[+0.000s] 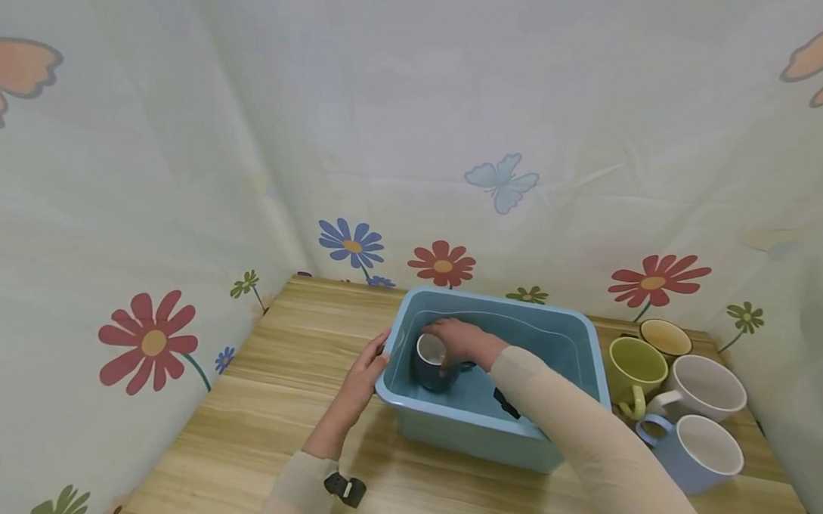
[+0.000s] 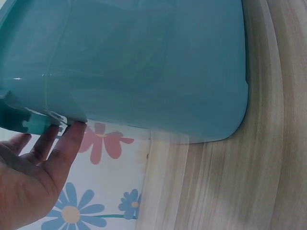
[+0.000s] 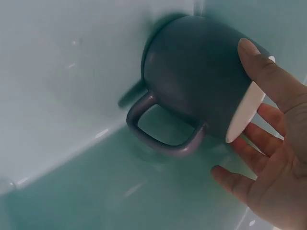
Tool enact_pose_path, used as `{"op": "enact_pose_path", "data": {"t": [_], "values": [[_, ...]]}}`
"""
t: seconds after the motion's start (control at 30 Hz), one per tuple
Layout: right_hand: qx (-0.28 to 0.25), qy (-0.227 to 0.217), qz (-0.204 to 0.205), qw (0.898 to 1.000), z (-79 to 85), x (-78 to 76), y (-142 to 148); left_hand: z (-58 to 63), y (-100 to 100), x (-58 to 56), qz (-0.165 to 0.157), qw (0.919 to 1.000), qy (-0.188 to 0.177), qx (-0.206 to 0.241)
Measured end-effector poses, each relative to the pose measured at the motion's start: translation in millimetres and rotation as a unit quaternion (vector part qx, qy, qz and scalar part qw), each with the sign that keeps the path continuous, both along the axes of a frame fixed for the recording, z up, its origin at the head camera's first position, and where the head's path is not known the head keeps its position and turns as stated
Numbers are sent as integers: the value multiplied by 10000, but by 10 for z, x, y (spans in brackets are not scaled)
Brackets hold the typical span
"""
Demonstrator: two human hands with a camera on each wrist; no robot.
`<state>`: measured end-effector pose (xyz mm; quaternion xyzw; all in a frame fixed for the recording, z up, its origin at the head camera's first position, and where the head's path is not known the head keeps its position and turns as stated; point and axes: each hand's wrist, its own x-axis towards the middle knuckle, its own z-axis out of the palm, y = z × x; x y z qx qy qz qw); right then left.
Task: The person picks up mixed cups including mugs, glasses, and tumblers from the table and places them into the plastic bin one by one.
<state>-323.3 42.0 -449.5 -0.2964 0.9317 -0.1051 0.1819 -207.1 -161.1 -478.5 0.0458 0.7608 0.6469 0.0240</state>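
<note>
A dark blue-grey mug (image 1: 429,372) with a white inside is in the left end of a light blue plastic tub (image 1: 494,434). My right hand (image 1: 459,340) reaches down into the tub and holds this mug near its rim. In the right wrist view the thumb (image 3: 261,64) lies along the mug's outer side, and the other fingers are at its white rim. The mug's handle (image 3: 168,146) points away from the fingers. At the tub's left end, my left hand (image 1: 361,376) touches the outside just under the lip, with its fingers fairly straight.
Right of the tub stand a green mug (image 1: 635,363), a yellow-lined cup (image 1: 666,338), a whitish mug (image 1: 706,388) and a light blue mug (image 1: 697,456). All are on a wood-grain table (image 1: 242,432). A flowered curtain (image 1: 390,97) hangs behind and at the sides.
</note>
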Motion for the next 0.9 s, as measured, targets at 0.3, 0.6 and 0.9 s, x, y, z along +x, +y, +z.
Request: {"op": "enact_pose_path", "data": {"t": [0.3,0.6,0.9], "values": [[35,39,42,10000,57,28,10,-34,-14,1,-3,10000,-4,12],[-216,-5,-30,9998,71,42,53,-40,2,17,-20,10000,11,8],[-626,-103,-182,9978,202,94,107,-51,2,20,-16,10000,29,3]]}}
